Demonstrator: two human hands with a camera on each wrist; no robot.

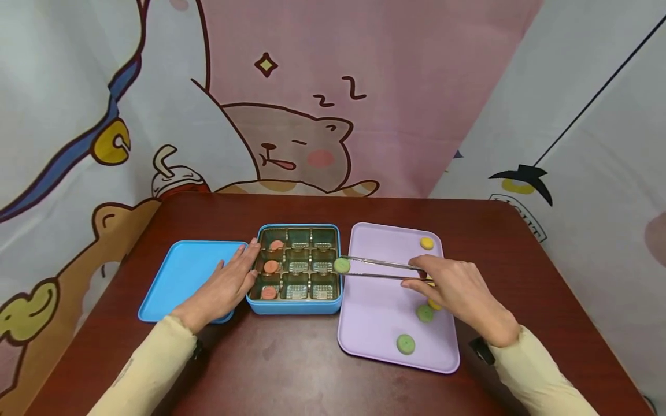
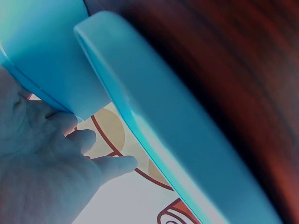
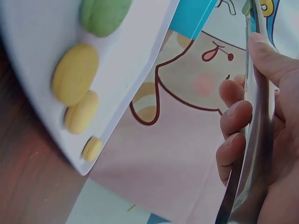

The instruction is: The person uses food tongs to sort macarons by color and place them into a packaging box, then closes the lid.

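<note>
My right hand [image 1: 463, 292] grips metal tongs [image 3: 259, 126], thumb on one side and curled fingers on the other. Between the tong tips is a green macaron [image 1: 341, 265], at the right rim of a blue box [image 1: 295, 308]. The box has a gold insert divided into several compartments; three pink macarons [image 1: 270, 266] sit in its left column, one per compartment. My left hand [image 1: 221, 289] lies with straight fingers along the box's left side. In the left wrist view, its fingers are beside the blue box wall [image 2: 60, 60].
A lilac tray [image 1: 374, 335] right of the box bears green macarons [image 1: 406, 344] and yellow macarons [image 1: 427, 243]. A flat blue lid [image 1: 189, 274] lies left of the box, partly under my left forearm and hand. A printed cloth [image 1: 406, 86] hangs behind the brown table [image 1: 281, 358].
</note>
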